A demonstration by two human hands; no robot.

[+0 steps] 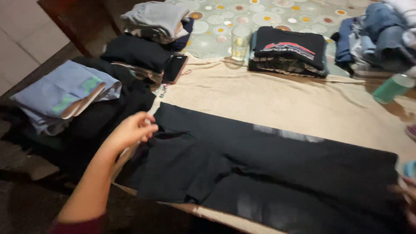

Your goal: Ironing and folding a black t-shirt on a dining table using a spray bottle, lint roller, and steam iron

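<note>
A black T-shirt (277, 169) lies spread flat across a beige towel (277, 99) on the table, with a pale print near its middle. My left hand (130, 130) pinches the shirt's left edge near a sleeve, fingers curled on the fabric. My right hand (407, 195) is barely visible and blurred at the right edge, touching the shirt's right end; its grip is unclear.
Folded clothes are stacked at left (65, 93) and back left (154, 19). A folded black printed shirt (288, 52), a drinking glass (240, 43) and a dark phone (174, 68) lie behind. A jeans pile (381, 34) and green bottle (392, 88) sit at right.
</note>
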